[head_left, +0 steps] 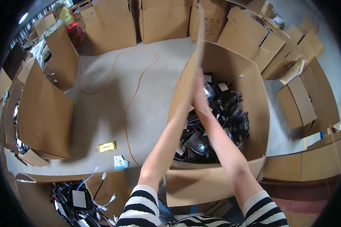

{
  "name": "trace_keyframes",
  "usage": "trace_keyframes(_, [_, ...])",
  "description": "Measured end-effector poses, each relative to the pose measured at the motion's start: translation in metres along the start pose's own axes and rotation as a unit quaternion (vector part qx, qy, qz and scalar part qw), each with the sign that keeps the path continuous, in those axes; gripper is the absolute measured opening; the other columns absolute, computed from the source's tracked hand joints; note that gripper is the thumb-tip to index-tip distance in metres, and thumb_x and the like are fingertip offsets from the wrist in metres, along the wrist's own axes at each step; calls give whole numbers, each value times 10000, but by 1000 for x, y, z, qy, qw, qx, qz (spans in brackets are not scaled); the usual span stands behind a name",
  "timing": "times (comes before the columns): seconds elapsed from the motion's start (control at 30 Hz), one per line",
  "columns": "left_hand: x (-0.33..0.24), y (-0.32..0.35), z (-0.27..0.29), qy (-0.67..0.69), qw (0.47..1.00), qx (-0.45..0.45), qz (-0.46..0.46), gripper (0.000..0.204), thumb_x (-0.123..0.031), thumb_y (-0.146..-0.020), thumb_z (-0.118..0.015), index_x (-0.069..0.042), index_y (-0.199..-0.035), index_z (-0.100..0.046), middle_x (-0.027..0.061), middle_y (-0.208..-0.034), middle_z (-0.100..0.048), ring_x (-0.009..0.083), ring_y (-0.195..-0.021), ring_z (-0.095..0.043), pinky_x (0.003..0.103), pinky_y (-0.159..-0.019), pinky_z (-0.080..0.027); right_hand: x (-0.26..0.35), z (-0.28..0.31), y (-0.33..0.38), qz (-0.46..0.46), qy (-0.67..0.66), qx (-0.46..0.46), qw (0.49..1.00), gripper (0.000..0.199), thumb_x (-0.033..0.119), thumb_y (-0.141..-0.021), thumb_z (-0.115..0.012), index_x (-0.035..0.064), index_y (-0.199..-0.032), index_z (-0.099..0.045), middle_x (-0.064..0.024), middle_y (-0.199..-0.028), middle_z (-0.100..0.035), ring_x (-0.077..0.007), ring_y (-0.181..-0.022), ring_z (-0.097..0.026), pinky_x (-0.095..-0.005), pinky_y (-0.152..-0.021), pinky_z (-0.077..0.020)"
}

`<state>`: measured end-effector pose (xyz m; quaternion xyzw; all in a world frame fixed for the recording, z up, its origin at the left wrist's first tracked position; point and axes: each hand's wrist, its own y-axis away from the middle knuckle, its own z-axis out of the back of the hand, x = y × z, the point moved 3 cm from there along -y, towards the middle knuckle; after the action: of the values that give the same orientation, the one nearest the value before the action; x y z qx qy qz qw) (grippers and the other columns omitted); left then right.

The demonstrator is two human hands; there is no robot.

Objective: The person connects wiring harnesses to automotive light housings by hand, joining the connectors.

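Observation:
A tall brown cardboard panel [193, 72], seen almost edge-on, stands at the left side of a large open carton [254, 90]. My right hand [199, 92] lies along the panel's right face with its fingers stretched upward; motion blurs it a little. My left forearm [165, 147] reaches to the same panel from the left. The left hand merges with the cardboard there, so its fingers cannot be made out. Below my arms, the carton holds several black plastic-wrapped parts [199, 143] with thin wires and white tags.
An open box [110, 185] at the lower left holds black parts with white connectors. Other cartons [45, 113] stand around the area. An orange hose or cable [127, 109] winds across the grey floor, near a yellow packet [107, 146] and a blue-white packet [121, 162].

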<state>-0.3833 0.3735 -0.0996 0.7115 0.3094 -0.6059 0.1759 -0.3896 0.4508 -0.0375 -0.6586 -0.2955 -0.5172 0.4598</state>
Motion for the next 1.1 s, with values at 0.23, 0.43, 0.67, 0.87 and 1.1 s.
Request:
trace_keyframes(0.23, [105, 183, 56, -26, 897, -247, 364, 381, -270, -839, -443, 11, -1092, -496, 125, -1013, -558, 195, -921, -504, 304, -804, -384, -2, -80, 43, 74, 624, 262, 733, 411, 322, -763, -472, 75, -1085, -539, -150, -1189, -453, -305, -1157, -349, -555, -962, -171])
trace_keyframes(0.43, [4, 242, 23, -412, 852, -72, 314, 330, -297, -817, -451, -6, -890, -586, 173, -819, -603, 314, -822, -566, 346, -733, -433, 5, -95, 86, -67, 699, 373, 606, 211, 212, -711, -495, 111, -796, -659, -63, -866, -623, -249, -1064, -436, -578, -963, -89])
trace_keyframes(0.67, [-288, 337, -67, -265, 834, -176, -451, 216, -116, -711, -518, 7, -888, -536, 73, -872, -529, 165, -757, -507, 249, -630, -401, 70, -56, 220, 50, 413, 109, 903, 155, 206, -757, -520, 76, -757, -604, -53, -885, -602, -238, -1042, -468, -471, -944, -237])
trace_keyframes(0.87, [-358, 361, -124, 173, 737, 41, -652, 397, -293, -731, -535, -73, -1054, -465, 30, -1023, -487, 149, -902, -449, 251, -648, -353, 106, -12, 325, 0, 348, 87, 933, 171, 190, -776, -496, 53, -748, -595, -95, -856, -597, -252, -930, -522, -398, -810, -365])
trace_keyframes(1.1, [-369, 414, -181, 183, 674, 31, -715, 323, -285, -815, -423, -43, -1019, -483, 53, -1015, -497, 174, -901, -464, 250, -634, -365, 141, 21, 389, -4, 310, 23, 950, 188, 192, -770, -500, 35, -711, -585, -112, -763, -588, -292, -796, -540, -396, -707, -402])
